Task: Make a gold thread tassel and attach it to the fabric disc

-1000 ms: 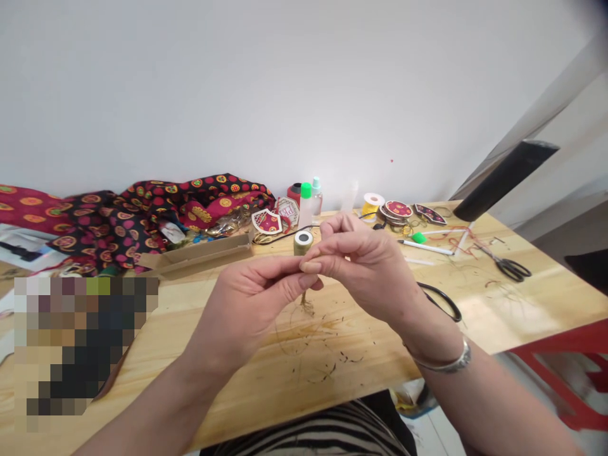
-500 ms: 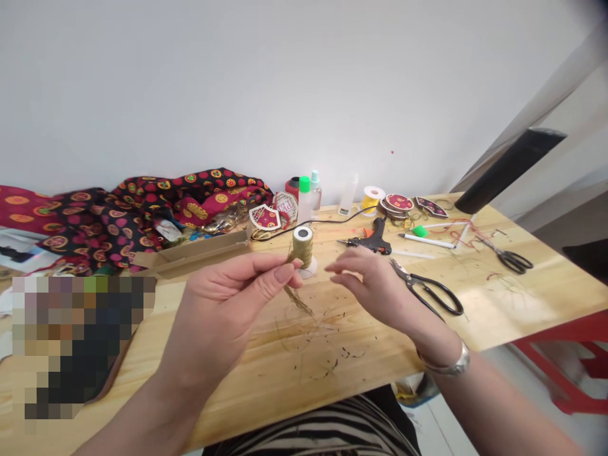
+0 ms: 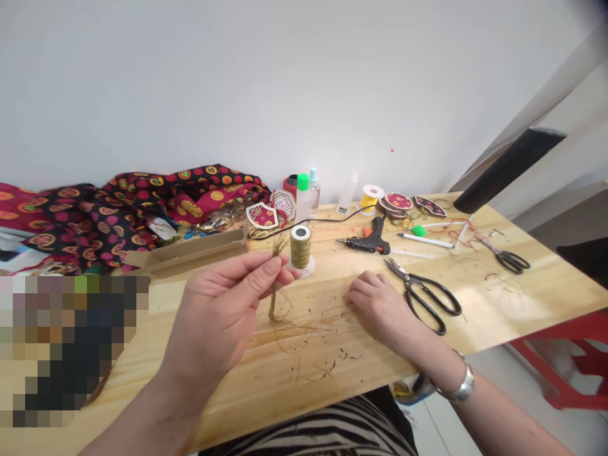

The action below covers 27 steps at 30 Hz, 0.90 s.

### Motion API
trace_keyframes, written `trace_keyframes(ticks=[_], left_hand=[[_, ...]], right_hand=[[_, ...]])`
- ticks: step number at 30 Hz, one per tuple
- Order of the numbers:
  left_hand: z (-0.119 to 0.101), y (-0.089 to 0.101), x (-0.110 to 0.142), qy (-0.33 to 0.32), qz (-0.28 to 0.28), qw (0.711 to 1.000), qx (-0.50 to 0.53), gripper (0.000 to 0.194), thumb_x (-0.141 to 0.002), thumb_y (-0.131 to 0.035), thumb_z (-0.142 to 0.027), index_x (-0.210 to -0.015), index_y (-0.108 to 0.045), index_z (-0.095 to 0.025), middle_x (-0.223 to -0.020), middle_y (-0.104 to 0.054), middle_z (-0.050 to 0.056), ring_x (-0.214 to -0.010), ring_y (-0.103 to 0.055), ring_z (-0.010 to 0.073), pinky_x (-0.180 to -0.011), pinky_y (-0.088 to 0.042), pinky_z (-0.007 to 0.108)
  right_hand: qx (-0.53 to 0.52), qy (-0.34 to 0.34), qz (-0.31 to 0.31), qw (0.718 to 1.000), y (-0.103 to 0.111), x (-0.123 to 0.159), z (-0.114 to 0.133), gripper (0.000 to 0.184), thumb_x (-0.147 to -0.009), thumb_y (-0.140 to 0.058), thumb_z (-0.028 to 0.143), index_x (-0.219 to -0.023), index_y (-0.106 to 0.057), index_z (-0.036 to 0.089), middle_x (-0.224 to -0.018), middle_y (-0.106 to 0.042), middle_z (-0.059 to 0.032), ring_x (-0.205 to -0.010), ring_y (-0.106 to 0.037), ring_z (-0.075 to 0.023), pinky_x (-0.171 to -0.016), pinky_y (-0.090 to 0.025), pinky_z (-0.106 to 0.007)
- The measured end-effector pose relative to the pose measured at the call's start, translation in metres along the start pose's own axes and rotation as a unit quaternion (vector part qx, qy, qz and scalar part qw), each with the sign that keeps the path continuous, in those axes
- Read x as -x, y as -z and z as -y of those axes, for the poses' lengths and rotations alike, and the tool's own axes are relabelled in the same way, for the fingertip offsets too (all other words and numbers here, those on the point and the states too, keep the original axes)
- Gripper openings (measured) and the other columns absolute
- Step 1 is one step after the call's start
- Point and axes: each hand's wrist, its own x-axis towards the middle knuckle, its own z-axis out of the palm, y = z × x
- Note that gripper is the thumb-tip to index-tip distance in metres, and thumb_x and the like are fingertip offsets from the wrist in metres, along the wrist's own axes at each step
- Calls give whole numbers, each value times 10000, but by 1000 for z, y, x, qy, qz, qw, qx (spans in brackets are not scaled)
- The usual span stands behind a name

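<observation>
My left hand (image 3: 237,294) pinches a small bundle of olive-gold thread (image 3: 274,301) between thumb and fingertips. Frayed ends stick up above the thumb, and loose strands hang below it. Just beyond those fingers an olive-gold thread spool (image 3: 301,250) stands upright on the table. My right hand (image 3: 380,304) rests low over the wood with its fingers curled and closed; whatever they may hold is hidden. Close by on its right lie black-handled scissors (image 3: 430,294), blades pointing away from me.
Behind lie a black glue gun (image 3: 368,240), a green-capped bottle (image 3: 303,196) and a yellow spool (image 3: 372,199). Patterned fabric (image 3: 190,190) and an open cardboard box (image 3: 199,250) fill the left. More scissors (image 3: 510,259) lie far right. Dark scraps (image 3: 337,361) dot the wooden table (image 3: 266,392).
My right hand has dropped from the air down to the table. The thread bundle in my left hand now stands upright instead of slanting, and my left hand has shifted slightly left.
</observation>
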Motion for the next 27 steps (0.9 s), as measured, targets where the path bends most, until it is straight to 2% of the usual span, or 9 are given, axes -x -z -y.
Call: trace_keyframes(ticks=[3,7,11,15,19,27], left_hand=[[8,-2,0,36,10,999,2,81,-751,-700,-231,-754,-755,-172,-744,-751,40,-754,-689,180,-823,-532,354],[21,-6,-1,88,19,996,6,111,-722,-727,-232,-799,-765,-162,-862,-768,67,-874,-686,198,-930,-479,357],[32,-10,0,119,35,992,-7,133,-723,-728,-239,-819,-765,-157,-896,-766,71,-913,-674,208,-945,-463,352],[34,-10,3,144,72,987,4,123,-761,-690,-232,-822,-764,-154,-837,-763,65,-791,-690,186,-837,-509,317],[31,-9,5,158,64,985,-6,105,-743,-703,-226,-784,-767,-154,-766,-751,52,-616,-656,132,-661,-512,246],[33,-8,7,160,62,985,-17,116,-729,-714,-249,-749,-769,-149,-706,-740,63,-551,-574,99,-584,-464,222]], right_hand=[[-47,6,-8,999,11,-4,5,170,-859,-496,66,-763,-596,163,-797,-608,-44,-811,-467,-178,-718,-364,-314],[-103,33,-40,993,38,-14,20,167,-875,-489,64,-790,-599,157,-800,-596,-43,-821,-458,-175,-735,-385,-307],[-113,76,-79,988,54,-25,33,167,-881,-481,67,-810,-598,163,-821,-594,-39,-820,-453,-167,-773,-393,-313],[-71,96,-105,987,55,-36,37,179,-881,-469,67,-819,-611,156,-840,-593,-55,-827,-440,-182,-766,-385,-330],[-44,94,-124,987,54,-43,37,188,-896,-473,106,-803,-626,159,-815,-596,-52,-814,-431,-189,-756,-369,-342],[-5,92,-159,983,52,-46,33,190,-910,-454,119,-789,-598,148,-819,-603,-44,-808,-441,-182,-760,-368,-341]])
